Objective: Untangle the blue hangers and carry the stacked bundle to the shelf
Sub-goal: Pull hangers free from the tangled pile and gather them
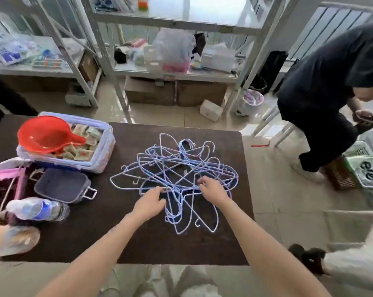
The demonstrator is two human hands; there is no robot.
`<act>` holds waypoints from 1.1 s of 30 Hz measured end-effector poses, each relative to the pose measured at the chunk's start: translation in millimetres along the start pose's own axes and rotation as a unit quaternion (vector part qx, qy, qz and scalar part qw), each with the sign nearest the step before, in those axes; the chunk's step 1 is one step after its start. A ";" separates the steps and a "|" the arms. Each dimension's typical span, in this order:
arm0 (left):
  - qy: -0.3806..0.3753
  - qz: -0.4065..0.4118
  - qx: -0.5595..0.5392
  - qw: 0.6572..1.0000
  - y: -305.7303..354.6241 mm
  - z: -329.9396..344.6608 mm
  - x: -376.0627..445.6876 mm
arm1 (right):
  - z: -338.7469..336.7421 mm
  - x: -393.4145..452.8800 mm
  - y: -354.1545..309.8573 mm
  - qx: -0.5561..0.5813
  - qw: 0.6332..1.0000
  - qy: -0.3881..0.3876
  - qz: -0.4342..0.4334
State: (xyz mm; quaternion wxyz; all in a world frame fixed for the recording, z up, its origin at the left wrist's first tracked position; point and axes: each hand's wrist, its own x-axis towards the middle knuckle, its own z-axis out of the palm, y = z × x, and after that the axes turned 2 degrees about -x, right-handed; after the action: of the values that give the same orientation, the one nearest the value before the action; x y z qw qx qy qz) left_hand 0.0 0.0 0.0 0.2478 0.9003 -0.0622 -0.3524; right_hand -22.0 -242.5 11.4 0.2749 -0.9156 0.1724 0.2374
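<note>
In the head view, a tangled heap of blue hangers [177, 174] lies in the middle of the frame on a dark table [121, 241], their wires crossing and hooked through one another. The left hand [149, 202] reaches in from the bottom, just left of centre, with its fingers curled around a wire at the near edge of the heap. The right hand [212, 190] sits just right of it, its fingertips pinching another wire on the near right side of the heap.

At the left of the frame stands a pale tub [99, 155] of small packets with a red scoop [45, 133] resting in it. Below it lie a grey lidded box [62, 185] and a plastic bottle [38, 209] on its side. Metal shelves [170, 20] fill the top of the frame beyond the table. At the upper right, a person in dark clothes [327, 82] bends forward on the tiled floor.
</note>
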 end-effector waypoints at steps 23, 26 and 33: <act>0.053 -0.090 -0.014 0.994 10.8 58.3 -1.3 | 80.6 -0.2 -41.4 -0.189 0.977 0.022 -0.092; 0.104 -0.058 0.051 0.992 8.2 45.9 -8.5 | 80.2 1.2 -42.4 -0.182 0.980 0.031 -0.076; 0.114 -0.047 0.088 0.988 -13.3 2.9 1.9 | 78.6 -4.2 -45.6 -0.129 0.985 0.081 -0.085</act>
State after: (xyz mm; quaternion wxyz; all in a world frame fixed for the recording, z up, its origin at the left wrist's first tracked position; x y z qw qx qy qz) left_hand -1.4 9.9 -9.5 0.1561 0.9547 -0.0220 -0.2522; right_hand -31.9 -159.8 -24.9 0.1592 -0.9707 0.0840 0.1590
